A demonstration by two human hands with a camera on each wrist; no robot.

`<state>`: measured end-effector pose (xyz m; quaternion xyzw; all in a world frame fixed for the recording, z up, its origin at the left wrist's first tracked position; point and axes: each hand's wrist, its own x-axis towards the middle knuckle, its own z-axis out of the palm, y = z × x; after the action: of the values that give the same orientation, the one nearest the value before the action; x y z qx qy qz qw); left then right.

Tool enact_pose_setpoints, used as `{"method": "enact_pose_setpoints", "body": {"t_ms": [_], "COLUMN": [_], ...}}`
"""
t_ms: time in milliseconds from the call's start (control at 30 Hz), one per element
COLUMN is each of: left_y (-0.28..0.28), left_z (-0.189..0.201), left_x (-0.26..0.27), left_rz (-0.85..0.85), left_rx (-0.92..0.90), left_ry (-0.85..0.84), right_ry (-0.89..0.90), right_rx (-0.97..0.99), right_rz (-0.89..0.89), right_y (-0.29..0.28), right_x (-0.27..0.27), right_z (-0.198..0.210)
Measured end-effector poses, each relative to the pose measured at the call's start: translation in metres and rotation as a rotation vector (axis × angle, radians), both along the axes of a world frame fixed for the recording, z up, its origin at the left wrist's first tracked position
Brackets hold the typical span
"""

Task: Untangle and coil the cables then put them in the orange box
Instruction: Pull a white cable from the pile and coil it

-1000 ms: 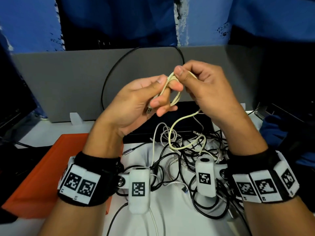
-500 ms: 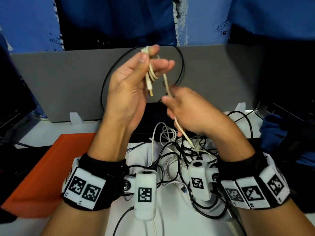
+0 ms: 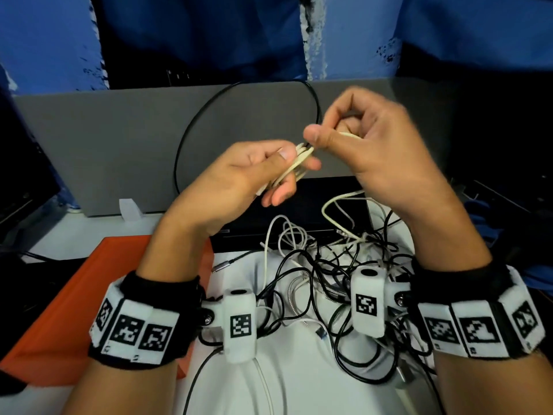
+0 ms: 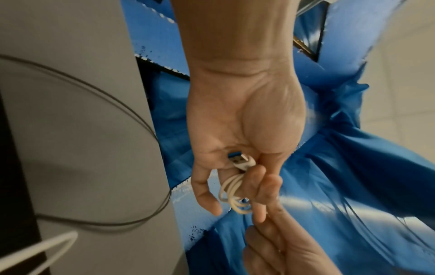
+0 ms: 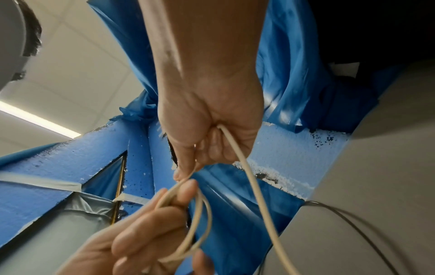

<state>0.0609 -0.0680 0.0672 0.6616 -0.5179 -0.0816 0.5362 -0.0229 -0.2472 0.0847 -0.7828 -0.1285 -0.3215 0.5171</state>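
Both hands are raised above the table. My left hand [image 3: 269, 172] holds several loops of a cream cable [image 3: 294, 164] between thumb and fingers; its USB plug [image 4: 241, 161] lies in the palm. My right hand [image 3: 356, 136] pinches the same cable [image 5: 244, 167] just right of the loops, thumb tip against the coil. The free length [image 3: 335, 205] hangs down into a tangle of black and white cables [image 3: 323, 271] on the white table. The orange box [image 3: 74, 304] sits at the left, under my left forearm.
A grey panel [image 3: 104, 145] stands behind the table with a black cable loop [image 3: 191, 133] in front of it. A black flat device [image 3: 314, 205] lies behind the tangle. Dark equipment sits at both sides. Blue sheeting covers the wall.
My left hand came down from its raised position with the coil. My right hand rose from the tangle to meet it, bringing another length of the cream cable to the loops.
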Motion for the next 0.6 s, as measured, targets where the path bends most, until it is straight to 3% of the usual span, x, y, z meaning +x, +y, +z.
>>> {"method": "enact_pose_setpoints", "body": {"t_ms": [300,433,600], "left_y": [-0.008,-0.01,-0.002], "left_z": [-0.004,-0.003,0.001], "left_x": [-0.008,-0.012,-0.01], "left_rz": [-0.259,-0.252,-0.252], "left_rx": [-0.226,-0.201,-0.128], "left_ry": [0.342,0.449,0.441], "right_ry": [-0.056,-0.092,-0.101], "right_rx": [-0.175,-0.283,-0.309], "right_rz": [-0.118,-0.241,-0.177], "right_y": [0.016,0.009,0.013], "right_x": [0.009,0.008,0.006], "right_z": [-0.009,-0.009,-0.01]}}
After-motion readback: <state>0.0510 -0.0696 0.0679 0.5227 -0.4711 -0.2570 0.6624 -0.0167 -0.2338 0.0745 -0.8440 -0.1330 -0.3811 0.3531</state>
